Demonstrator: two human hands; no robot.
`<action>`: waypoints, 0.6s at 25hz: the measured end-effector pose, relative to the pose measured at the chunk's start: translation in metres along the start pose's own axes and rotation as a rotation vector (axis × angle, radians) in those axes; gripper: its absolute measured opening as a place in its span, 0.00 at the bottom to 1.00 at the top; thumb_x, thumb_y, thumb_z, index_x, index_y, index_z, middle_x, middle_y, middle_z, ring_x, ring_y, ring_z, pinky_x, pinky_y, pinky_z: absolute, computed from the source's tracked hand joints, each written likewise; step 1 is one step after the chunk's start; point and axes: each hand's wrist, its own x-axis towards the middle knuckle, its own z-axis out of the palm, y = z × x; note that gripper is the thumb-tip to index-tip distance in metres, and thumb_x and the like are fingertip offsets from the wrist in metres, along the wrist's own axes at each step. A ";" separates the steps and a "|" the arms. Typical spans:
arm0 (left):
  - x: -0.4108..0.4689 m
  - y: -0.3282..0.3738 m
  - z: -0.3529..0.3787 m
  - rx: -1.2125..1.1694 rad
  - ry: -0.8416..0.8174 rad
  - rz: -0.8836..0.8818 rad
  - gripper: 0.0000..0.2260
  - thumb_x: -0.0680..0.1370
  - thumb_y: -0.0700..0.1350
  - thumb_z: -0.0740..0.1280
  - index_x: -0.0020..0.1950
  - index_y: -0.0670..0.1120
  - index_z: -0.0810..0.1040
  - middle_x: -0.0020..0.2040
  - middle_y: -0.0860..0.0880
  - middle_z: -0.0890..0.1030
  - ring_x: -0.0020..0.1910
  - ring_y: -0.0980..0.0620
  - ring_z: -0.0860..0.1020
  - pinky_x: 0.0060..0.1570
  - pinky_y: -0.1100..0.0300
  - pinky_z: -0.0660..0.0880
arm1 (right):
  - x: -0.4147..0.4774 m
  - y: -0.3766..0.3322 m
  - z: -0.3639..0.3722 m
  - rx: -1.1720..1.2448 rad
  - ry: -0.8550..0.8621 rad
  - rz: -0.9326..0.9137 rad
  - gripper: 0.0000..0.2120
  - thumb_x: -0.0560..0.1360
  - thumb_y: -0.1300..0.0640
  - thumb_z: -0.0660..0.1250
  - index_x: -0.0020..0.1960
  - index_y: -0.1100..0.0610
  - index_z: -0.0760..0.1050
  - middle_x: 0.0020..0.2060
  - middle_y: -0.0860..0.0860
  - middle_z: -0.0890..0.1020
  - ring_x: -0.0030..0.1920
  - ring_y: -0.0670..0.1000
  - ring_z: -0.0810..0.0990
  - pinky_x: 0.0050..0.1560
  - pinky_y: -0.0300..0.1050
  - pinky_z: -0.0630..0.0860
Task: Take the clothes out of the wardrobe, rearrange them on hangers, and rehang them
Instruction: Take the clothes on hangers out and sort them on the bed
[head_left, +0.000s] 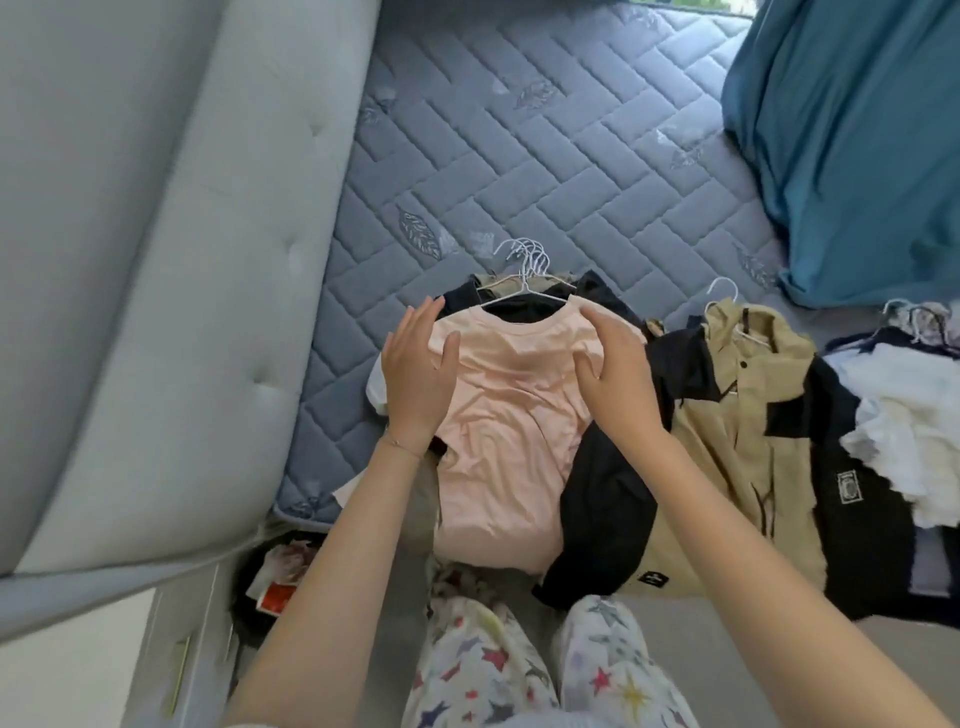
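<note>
A pale pink t-shirt (506, 415) lies on top of a stack of clothes at the near edge of the grey quilted mattress (519, 156). It is on a white wire hanger (524, 291), whose hook joins several other hooks above the collar. My left hand (418, 371) rests flat on the shirt's left shoulder, fingers apart. My right hand (615, 371) lies on the right shoulder, its thumb pressing into the fabric. Dark garments lie under the pink shirt.
A tan and black jacket (743, 441) on a hanger lies to the right, with a heap of white clothes (904, 415) beyond it. A teal duvet (852, 145) fills the far right. The padded headboard (171, 260) stands at left.
</note>
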 end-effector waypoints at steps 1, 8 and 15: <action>0.010 -0.014 0.009 0.016 -0.031 -0.005 0.22 0.79 0.50 0.59 0.72 0.46 0.70 0.72 0.47 0.71 0.75 0.46 0.64 0.73 0.44 0.60 | 0.007 0.004 0.013 -0.007 -0.005 0.031 0.24 0.77 0.61 0.64 0.72 0.53 0.67 0.69 0.50 0.72 0.70 0.51 0.67 0.71 0.43 0.61; 0.095 -0.134 0.135 0.110 -0.194 0.038 0.18 0.82 0.42 0.59 0.72 0.45 0.70 0.71 0.45 0.72 0.74 0.45 0.65 0.73 0.51 0.58 | 0.083 0.124 0.126 -0.018 0.003 -0.017 0.23 0.75 0.60 0.65 0.70 0.53 0.70 0.67 0.51 0.74 0.69 0.52 0.69 0.71 0.53 0.64; 0.176 -0.223 0.232 0.420 -0.143 0.189 0.24 0.81 0.54 0.48 0.63 0.43 0.76 0.57 0.40 0.77 0.58 0.37 0.72 0.61 0.46 0.65 | 0.184 0.240 0.200 -0.202 0.014 -0.071 0.27 0.76 0.47 0.60 0.74 0.52 0.65 0.73 0.52 0.68 0.74 0.53 0.62 0.74 0.58 0.57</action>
